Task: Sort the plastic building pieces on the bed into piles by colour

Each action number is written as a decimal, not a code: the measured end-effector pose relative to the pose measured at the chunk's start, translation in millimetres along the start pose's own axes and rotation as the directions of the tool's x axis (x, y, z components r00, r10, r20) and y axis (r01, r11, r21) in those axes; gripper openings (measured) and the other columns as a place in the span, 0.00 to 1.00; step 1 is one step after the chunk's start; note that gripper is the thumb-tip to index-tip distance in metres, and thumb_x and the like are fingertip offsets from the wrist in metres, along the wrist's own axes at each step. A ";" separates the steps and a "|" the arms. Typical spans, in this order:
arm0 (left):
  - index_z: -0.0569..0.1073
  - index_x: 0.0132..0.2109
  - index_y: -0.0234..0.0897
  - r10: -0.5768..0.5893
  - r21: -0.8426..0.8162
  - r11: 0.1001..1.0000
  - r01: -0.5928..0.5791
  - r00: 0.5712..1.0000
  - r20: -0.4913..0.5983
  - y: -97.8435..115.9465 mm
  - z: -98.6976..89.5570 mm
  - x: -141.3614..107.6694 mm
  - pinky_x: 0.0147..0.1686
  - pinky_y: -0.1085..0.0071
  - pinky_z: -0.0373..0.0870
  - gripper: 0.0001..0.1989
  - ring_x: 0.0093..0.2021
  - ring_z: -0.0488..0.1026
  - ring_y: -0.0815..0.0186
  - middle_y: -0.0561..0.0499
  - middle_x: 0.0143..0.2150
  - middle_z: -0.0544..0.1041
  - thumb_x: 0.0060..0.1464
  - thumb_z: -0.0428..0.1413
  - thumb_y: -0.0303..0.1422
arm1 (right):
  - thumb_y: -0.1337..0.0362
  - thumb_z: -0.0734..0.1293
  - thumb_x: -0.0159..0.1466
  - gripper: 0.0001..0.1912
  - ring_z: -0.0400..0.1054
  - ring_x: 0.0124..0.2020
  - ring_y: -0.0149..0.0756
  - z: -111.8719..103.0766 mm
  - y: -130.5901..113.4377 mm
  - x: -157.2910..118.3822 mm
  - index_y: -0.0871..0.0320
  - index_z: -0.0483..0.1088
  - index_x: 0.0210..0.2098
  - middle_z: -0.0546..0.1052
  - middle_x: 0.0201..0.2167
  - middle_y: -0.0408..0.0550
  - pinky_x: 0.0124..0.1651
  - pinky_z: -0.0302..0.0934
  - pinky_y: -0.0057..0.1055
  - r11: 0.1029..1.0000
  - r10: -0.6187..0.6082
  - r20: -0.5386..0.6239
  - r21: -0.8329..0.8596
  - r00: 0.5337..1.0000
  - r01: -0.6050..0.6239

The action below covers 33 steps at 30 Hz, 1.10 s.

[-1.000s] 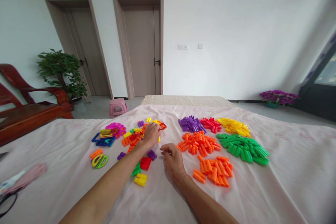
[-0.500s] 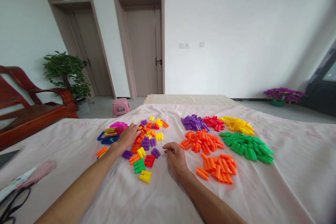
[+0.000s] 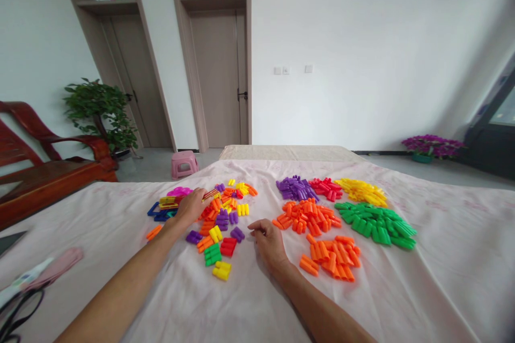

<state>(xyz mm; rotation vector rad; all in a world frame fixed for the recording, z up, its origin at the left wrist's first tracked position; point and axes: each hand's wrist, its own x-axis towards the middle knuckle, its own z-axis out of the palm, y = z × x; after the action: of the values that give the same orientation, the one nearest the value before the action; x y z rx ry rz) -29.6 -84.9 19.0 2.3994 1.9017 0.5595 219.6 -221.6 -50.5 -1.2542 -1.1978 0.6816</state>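
Observation:
My left hand [image 3: 192,207] is closed on a small bunch of flat red and yellow plastic pieces [image 3: 211,194], which stick out past its fingertips. Just left of it lie more flat yellow and red pieces [image 3: 169,202], blue frames [image 3: 155,211] and a pink piece [image 3: 179,191]. Mixed tube-shaped plastic blocks in orange, purple [image 3: 221,220], yellow [image 3: 222,270], green [image 3: 212,254] and red [image 3: 228,247] spread between my hands. My right hand [image 3: 269,244] rests on the cloth, fingers loosely curled and slightly apart, with nothing visible in them.
Sorted block piles lie on the right: purple [image 3: 296,188], red [image 3: 326,189], yellow [image 3: 361,192], green [image 3: 376,222] and two orange ones [image 3: 309,216]. A pale cloth [image 3: 454,273] covers the table. Black-strapped glasses-like item [image 3: 22,311] and pink object [image 3: 60,268] lie at left.
My left hand has drawn slightly left and up from the mixed blocks with the flat pieces in its fingers. The right hand stays about where it was.

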 end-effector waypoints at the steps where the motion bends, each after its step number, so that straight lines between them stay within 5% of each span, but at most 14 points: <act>1: 0.75 0.41 0.38 -0.024 -0.026 0.999 0.024 1.000 -0.014 -3.3 -1.8 3.0 0.38 0.70 0.65 0.15 0.44 0.77 0.60 0.44 0.43 0.81 0.63 0.51 0.43 | 0.67 0.60 0.49 0.17 0.75 0.31 0.42 0.1 -0.4 0.0 0.56 0.79 0.31 0.80 0.29 0.49 0.34 0.68 0.35 1.000 0.002 0.001 0.000 1.000 -0.002; 6: 0.76 0.40 0.36 -0.104 -0.155 0.983 0.099 0.994 -0.030 -16.3 -5.4 13.1 0.30 0.72 0.63 0.23 0.32 0.75 0.64 0.50 0.32 0.80 0.64 0.44 0.49 | 0.66 0.60 0.50 0.16 0.74 0.31 0.42 0.1 -3.0 -0.5 0.56 0.79 0.31 0.79 0.28 0.48 0.35 0.68 0.35 1.000 0.006 0.005 -0.004 1.000 -0.006; 11: 0.77 0.38 0.36 -0.122 -0.168 0.979 0.112 0.991 -0.050 -20.5 -9.6 12.7 0.29 0.73 0.63 0.25 0.31 0.75 0.65 0.51 0.31 0.80 0.63 0.46 0.50 | 0.66 0.60 0.49 0.16 0.74 0.31 0.42 -1.3 -5.1 -1.4 0.56 0.79 0.31 0.79 0.27 0.48 0.35 0.68 0.35 1.000 0.009 0.011 -0.010 1.000 -0.008; 18: 0.77 0.51 0.41 -0.243 0.030 0.967 0.253 0.952 -0.185 -49.4 -40.2 15.7 0.37 0.68 0.67 0.23 0.46 0.78 0.56 0.44 0.50 0.82 0.62 0.48 0.50 | 0.67 0.61 0.49 0.16 0.75 0.32 0.42 -3.6 -8.6 -1.4 0.58 0.79 0.31 0.80 0.29 0.49 0.38 0.68 0.35 1.000 0.006 0.027 0.001 1.000 -0.007; 24: 0.79 0.43 0.39 -0.241 0.237 0.934 0.268 0.961 -0.139 -81.8 -46.6 2.6 0.42 0.66 0.69 0.16 0.48 0.78 0.52 0.39 0.50 0.81 0.58 0.53 0.44 | 0.66 0.61 0.49 0.16 0.75 0.32 0.42 -3.3 -9.0 -0.3 0.57 0.79 0.31 0.80 0.30 0.49 0.38 0.68 0.35 1.000 0.015 0.043 -0.004 0.999 -0.015; 33: 0.80 0.45 0.41 -0.187 0.334 0.920 0.206 0.978 -0.090 -97.0 -44.5 1.5 0.45 0.59 0.68 0.23 0.48 0.76 0.48 0.39 0.50 0.80 0.59 0.49 0.50 | 0.65 0.61 0.48 0.17 0.76 0.34 0.43 -3.4 -8.7 -0.8 0.57 0.79 0.32 0.81 0.31 0.50 0.39 0.68 0.35 0.999 0.046 0.054 0.005 0.997 -0.047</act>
<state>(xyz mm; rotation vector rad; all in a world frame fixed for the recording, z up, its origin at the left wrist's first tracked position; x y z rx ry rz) -133.4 -67.7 37.5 2.3521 2.4068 0.3068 220.7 -225.6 -42.1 -1.2688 -1.2128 0.7570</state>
